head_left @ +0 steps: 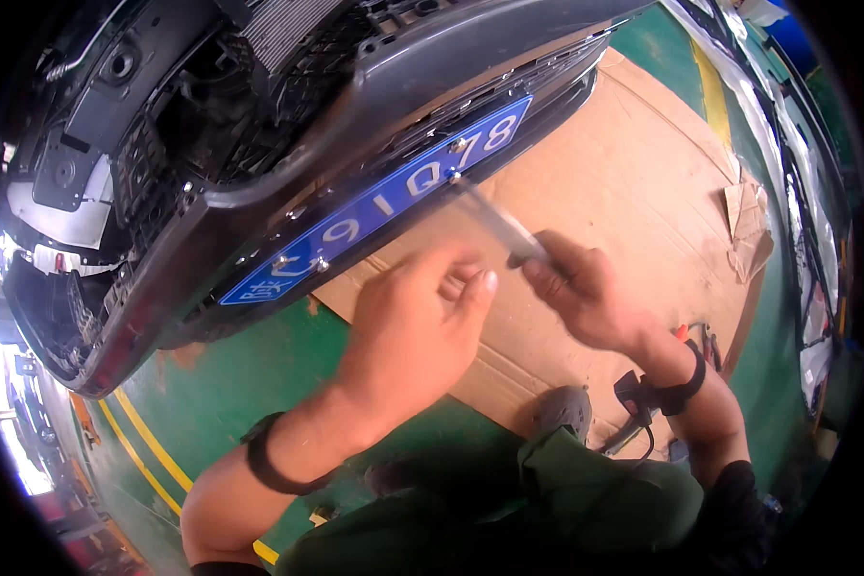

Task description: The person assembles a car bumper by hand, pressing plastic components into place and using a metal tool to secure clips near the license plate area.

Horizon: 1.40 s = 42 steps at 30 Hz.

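A blue licence plate (379, 204) with white characters is fixed by several bolts to the dark front bumper (302, 158) of a car. My right hand (586, 293) is closed around a silver wrench (501, 219), blurred by motion. The far end of the wrench meets a bolt (453, 177) at the plate's lower edge. Below the plate, my left hand (418, 317) hangs apart from it with curled fingers, thumb near the forefinger. Whatever those fingers may hold is hidden.
Flattened brown cardboard (653, 192) covers the green floor (211, 398) under the bumper. Tools with a cable (643, 432) lie by my right forearm. Plastic-wrapped parts (802, 173) stand along the right. Open engine-bay parts (202, 106) show at upper left.
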Motion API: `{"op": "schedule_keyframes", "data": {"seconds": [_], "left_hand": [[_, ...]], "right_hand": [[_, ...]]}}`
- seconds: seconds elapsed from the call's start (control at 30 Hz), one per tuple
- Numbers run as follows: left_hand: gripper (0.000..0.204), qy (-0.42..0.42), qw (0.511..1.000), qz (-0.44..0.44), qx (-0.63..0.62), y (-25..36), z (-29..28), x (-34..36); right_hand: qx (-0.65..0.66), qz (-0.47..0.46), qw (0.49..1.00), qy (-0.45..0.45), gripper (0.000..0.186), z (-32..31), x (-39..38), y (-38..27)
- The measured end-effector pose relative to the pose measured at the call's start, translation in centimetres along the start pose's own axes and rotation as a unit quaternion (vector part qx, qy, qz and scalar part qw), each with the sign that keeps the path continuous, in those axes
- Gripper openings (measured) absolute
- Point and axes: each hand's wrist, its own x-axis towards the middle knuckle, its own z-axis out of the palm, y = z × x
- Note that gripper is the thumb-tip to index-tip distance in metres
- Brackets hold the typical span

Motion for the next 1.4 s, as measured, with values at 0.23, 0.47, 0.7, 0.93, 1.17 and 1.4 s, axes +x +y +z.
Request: {"op": "schedule_keyframes", "data": {"seconds": [0.23,0.47,0.7,0.93,1.17,1.4], "left_hand": [[0.043,0.256,0.766,0.357,0.469,5.6,-3.5,7.4],[0.059,0.274,0.848,0.094,0.445,8.2,-2.8,14.8],[0.046,0.004,0.960,-0.137,0.244,9.1,-3.2,17.5],[0.045,0.023,0.960,-0.159,0.227,8.8,-2.4,18.4],[0.043,0.005,0.974,-0.134,0.185,7.8,-2.5,18.6],[0.044,0.010,0.977,-0.121,0.173,6.1,-3.0,19.2]], "right_hand": [[0.098,0.100,0.990,0.005,0.032,-6.6,4.5,3.6],[0.220,0.114,0.967,-0.053,0.035,-9.5,7.8,4.4],[0.267,0.121,0.955,-0.049,0.032,-9.9,9.5,5.7],[0.269,0.124,0.953,-0.060,0.034,-10.3,10.1,6.6],[0.264,0.120,0.953,-0.084,0.039,-10.2,10.9,7.2],[0.216,0.123,0.965,-0.079,0.043,-9.6,12.4,7.5]]}}
